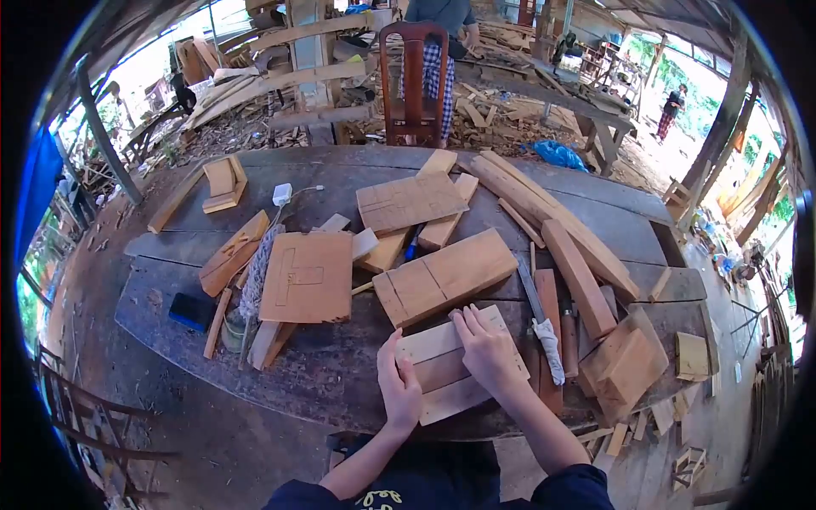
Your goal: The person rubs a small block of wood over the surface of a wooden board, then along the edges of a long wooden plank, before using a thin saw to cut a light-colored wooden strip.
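A light wooden piece, with a darker lengthwise strip across its middle, lies at the near edge of the workbench. My left hand grips its left side, thumb on top. Across its upper right part rests my right hand, fingers bent over the wood near the far edge. Just beyond it lies a thick wooden block with pencil lines. A flat board with a drawn outline is to the left, and a saw-like blade with a wrapped handle is to the right.
The workbench carries a marked board, long beams, angular blocks, a dark phone-like object and a white plug. Beyond stand a wooden chair and a person; another person is far right.
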`<state>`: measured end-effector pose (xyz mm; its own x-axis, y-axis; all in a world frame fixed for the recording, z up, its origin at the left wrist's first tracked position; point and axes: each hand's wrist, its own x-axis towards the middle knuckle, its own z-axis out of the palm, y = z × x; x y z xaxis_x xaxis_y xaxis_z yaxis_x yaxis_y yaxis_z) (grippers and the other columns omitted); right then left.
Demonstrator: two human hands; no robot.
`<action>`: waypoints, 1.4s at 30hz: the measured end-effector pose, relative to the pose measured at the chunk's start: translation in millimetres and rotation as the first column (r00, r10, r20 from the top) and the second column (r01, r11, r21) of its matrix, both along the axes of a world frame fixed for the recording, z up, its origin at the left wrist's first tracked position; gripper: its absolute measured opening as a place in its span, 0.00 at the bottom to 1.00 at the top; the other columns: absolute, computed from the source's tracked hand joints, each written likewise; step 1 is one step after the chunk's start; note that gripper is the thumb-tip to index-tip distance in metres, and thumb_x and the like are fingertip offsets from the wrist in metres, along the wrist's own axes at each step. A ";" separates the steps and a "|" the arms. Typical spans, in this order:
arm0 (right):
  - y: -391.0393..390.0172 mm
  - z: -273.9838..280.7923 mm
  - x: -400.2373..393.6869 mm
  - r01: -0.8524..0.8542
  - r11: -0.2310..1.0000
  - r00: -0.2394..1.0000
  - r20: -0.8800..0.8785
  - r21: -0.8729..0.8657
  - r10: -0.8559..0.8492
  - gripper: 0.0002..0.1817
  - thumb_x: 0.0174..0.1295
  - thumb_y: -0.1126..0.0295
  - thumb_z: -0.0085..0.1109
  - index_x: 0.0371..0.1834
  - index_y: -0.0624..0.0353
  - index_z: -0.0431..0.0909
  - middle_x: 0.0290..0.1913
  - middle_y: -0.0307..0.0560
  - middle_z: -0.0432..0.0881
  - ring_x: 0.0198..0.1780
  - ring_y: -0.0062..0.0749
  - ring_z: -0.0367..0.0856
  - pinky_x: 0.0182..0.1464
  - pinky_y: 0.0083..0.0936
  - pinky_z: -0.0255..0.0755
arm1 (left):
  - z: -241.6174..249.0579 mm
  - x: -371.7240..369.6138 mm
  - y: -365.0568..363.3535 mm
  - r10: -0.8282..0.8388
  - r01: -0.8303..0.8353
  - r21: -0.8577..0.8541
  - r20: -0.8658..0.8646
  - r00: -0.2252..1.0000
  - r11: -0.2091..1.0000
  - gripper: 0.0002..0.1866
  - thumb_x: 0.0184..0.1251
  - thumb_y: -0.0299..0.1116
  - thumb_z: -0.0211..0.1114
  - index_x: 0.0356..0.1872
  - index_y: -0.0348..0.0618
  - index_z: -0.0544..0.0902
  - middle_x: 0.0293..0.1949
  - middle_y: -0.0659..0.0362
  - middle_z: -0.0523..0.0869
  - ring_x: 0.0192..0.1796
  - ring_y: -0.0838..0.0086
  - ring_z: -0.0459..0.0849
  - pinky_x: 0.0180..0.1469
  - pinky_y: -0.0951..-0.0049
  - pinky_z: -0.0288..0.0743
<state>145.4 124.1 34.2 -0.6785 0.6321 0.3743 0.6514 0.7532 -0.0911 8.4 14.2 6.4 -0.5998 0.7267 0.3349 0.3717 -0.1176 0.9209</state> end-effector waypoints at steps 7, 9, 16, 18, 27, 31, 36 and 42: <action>-11.5 5.6 4.0 0.002 1.000 0.999 0.032 0.019 -0.002 0.27 0.58 0.77 0.54 0.65 0.66 0.75 0.64 0.59 0.79 0.69 0.46 0.76 0.54 0.37 0.83 | 1.3 0.8 0.4 0.008 -0.007 0.029 -0.011 1.000 1.000 0.20 0.76 0.21 0.49 0.67 0.36 0.72 0.65 0.48 0.76 0.68 0.58 0.74 0.72 0.63 0.63; -20.7 6.2 6.8 0.005 1.000 1.000 0.021 -0.024 -0.004 0.27 0.57 0.77 0.54 0.64 0.67 0.75 0.64 0.60 0.79 0.68 0.47 0.77 0.54 0.37 0.83 | -1.9 0.1 1.5 0.011 -0.011 0.028 -0.014 1.000 1.000 0.20 0.77 0.21 0.49 0.67 0.36 0.72 0.65 0.48 0.77 0.67 0.58 0.74 0.72 0.63 0.63; -43.0 -4.1 19.5 -0.014 0.996 1.000 0.001 0.084 0.014 0.25 0.59 0.75 0.54 0.62 0.67 0.78 0.64 0.61 0.80 0.64 0.49 0.81 0.53 0.33 0.84 | -0.4 0.2 0.1 0.006 -0.005 0.011 -0.003 1.000 1.000 0.20 0.76 0.21 0.49 0.67 0.35 0.72 0.65 0.48 0.77 0.68 0.58 0.74 0.72 0.63 0.64; -49.7 -5.2 22.6 -0.011 0.997 1.000 0.014 0.072 0.010 0.25 0.59 0.75 0.54 0.62 0.67 0.78 0.64 0.61 0.80 0.65 0.49 0.80 0.53 0.33 0.84 | -1.1 0.3 -0.1 0.008 -0.008 0.012 -0.007 1.000 1.000 0.21 0.76 0.21 0.49 0.67 0.35 0.72 0.65 0.48 0.76 0.68 0.58 0.74 0.72 0.63 0.63; -87.5 1.5 43.3 -0.051 0.998 0.999 0.013 0.030 0.050 0.25 0.58 0.75 0.54 0.62 0.66 0.78 0.63 0.60 0.80 0.67 0.47 0.79 0.55 0.35 0.83 | -3.8 0.2 -0.1 -0.001 0.001 0.014 0.020 1.000 1.000 0.21 0.76 0.22 0.49 0.68 0.36 0.72 0.66 0.48 0.76 0.70 0.58 0.72 0.74 0.63 0.61; -83.8 6.1 42.2 -0.047 0.999 0.997 -0.063 -0.017 0.046 0.30 0.49 0.81 0.56 0.61 0.64 0.80 0.62 0.58 0.81 0.66 0.46 0.80 0.58 0.35 0.81 | -1.1 -0.6 -2.1 -0.027 0.028 -0.015 0.054 0.998 0.999 0.21 0.77 0.22 0.49 0.69 0.37 0.70 0.69 0.50 0.74 0.72 0.60 0.71 0.76 0.63 0.58; -53.6 -1.8 19.9 -0.020 0.999 0.999 -0.028 0.039 0.021 0.26 0.57 0.76 0.56 0.62 0.66 0.78 0.62 0.60 0.80 0.65 0.47 0.81 0.57 0.36 0.81 | -6.5 -5.1 -1.5 -0.037 0.037 -0.001 -0.002 0.999 0.999 0.20 0.78 0.24 0.50 0.68 0.37 0.71 0.68 0.49 0.75 0.70 0.60 0.73 0.74 0.63 0.61; -27.7 -2.0 -6.0 0.053 0.998 0.998 -0.035 -0.020 -0.053 0.30 0.51 0.79 0.58 0.63 0.62 0.78 0.64 0.54 0.80 0.63 0.45 0.82 0.56 0.37 0.81 | -5.0 -5.9 -1.6 -0.039 0.040 0.013 -0.035 0.999 0.999 0.20 0.79 0.26 0.49 0.68 0.36 0.71 0.67 0.48 0.76 0.69 0.59 0.73 0.73 0.63 0.62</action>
